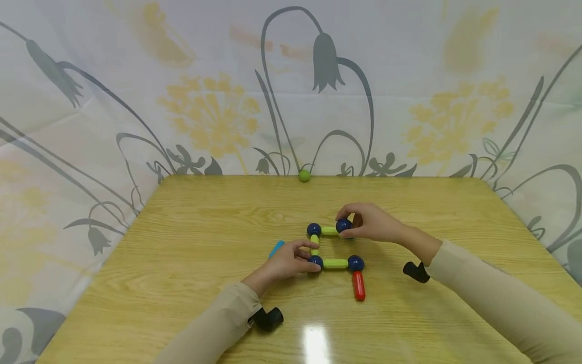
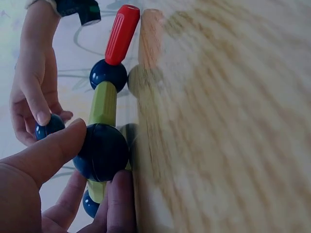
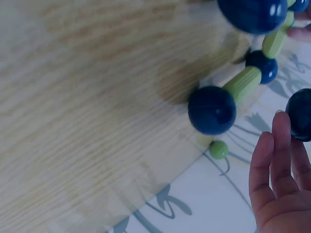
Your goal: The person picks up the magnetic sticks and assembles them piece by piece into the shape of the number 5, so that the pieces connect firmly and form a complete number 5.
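Note:
Several dark blue balls and yellow-green rods are joined in a three-sided figure on the table. My left hand [image 1: 287,260] pinches the near-left corner ball [image 2: 102,152] between thumb and fingers. My right hand [image 1: 373,222] grips a separate blue ball [image 1: 344,226] by its fingertips, raised above the table. Beneath it, largely hidden in the head view, is the end ball [image 3: 212,110] of the far rod [image 3: 243,83]. The far-left ball [image 1: 313,229] joins the far and left rods. From the near-right ball [image 1: 356,263] a red rod [image 1: 358,286] points toward me.
A light-blue rod [image 1: 276,248] lies beside my left hand, partly hidden by it. A green ball [image 1: 304,175] sits at the back edge of the wooden table [image 1: 204,202]. Behind rises a flower-patterned cloth [image 1: 291,101]. Black wrist devices [image 1: 268,319] stick out below both sleeves.

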